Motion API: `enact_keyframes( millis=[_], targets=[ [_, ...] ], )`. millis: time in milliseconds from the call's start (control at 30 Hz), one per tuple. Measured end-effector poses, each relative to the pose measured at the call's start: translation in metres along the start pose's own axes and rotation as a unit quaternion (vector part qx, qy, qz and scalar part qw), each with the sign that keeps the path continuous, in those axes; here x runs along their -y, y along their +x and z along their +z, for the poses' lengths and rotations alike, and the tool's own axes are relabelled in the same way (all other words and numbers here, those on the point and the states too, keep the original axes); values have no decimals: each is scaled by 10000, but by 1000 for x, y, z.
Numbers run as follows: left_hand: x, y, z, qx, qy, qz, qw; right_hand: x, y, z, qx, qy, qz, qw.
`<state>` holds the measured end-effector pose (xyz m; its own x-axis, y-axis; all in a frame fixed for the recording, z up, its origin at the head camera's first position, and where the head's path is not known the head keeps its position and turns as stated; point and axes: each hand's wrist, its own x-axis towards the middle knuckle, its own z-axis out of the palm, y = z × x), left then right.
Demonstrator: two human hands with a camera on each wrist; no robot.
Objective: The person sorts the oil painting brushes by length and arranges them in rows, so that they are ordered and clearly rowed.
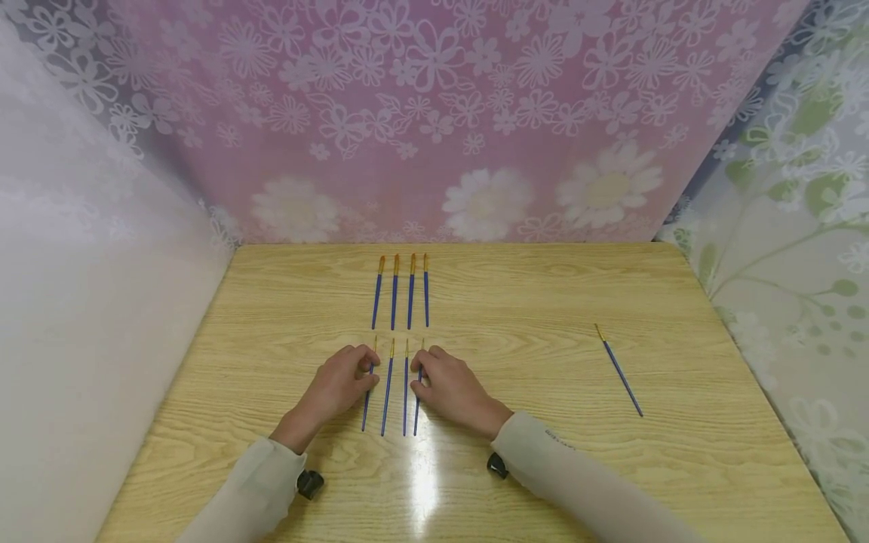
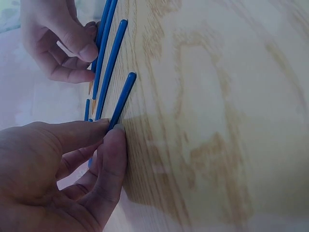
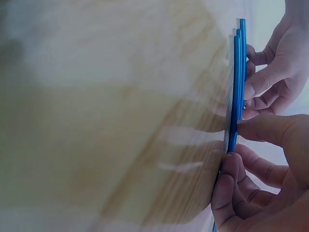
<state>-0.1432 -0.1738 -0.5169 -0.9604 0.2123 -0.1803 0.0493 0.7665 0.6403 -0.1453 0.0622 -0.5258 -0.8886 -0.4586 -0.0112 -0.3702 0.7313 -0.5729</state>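
Observation:
Several thin blue-handled paintbrushes lie side by side in the near row, bristle ends pointing away. My left hand [image 1: 337, 383] pinches the leftmost brush [image 1: 367, 411] between thumb and fingertips; the left wrist view shows its blue handle [image 2: 123, 99] rising out of that pinch. At the row's other end, my right hand [image 1: 453, 386] has its thumb and curled fingers on the rightmost brush [image 1: 417, 415]. Between the hands lie two more brushes, a left one [image 1: 387, 396] and a right one [image 1: 406, 396], untouched.
Beyond the near row, several thicker brushes [image 1: 394, 302] with orange-brown tips form a second row. One single brush [image 1: 619, 371] lies slanted far to the right. The wood-grain table [image 1: 529, 286] meets a pink flowered curtain [image 1: 407, 151] at the back and pale sheets at both sides.

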Motion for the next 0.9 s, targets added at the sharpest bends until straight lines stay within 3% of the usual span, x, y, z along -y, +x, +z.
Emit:
enact_keyframes(
  millis=[467, 900],
  targets=[
    [0, -1, 0, -22, 88, 31, 10000, 1, -2, -2, -133, -4, -68, 9999],
    [1, -1, 0, 73, -180, -3, 9998, -10, -13, -25, -395, 533, 381, 9971]
  ],
)
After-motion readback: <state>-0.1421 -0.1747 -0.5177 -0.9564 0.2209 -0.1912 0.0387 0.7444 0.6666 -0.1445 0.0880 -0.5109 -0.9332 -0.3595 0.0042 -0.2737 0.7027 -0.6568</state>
